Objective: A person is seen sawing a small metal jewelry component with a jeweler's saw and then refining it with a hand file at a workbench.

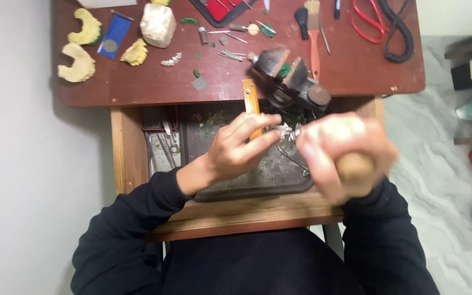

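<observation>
Cluttered red-brown bench [137, 87], pale wall, marbled floor.
We pinch a small silver piece [288, 131] with our left hand [241, 147]; right hand [340, 158], blurred, is closed round a wooden handle [354, 168].

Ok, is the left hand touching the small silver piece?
Touching. The head view shows the left hand's fingertips pinching the silver piece, with no gap between them; the right hand is motion-blurred beside it.

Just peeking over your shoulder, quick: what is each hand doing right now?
Left hand: closed, pinching a small shiny silver metal piece at the fingertips.
Right hand: closed around a rounded wooden tool handle; motion-blurred.
</observation>
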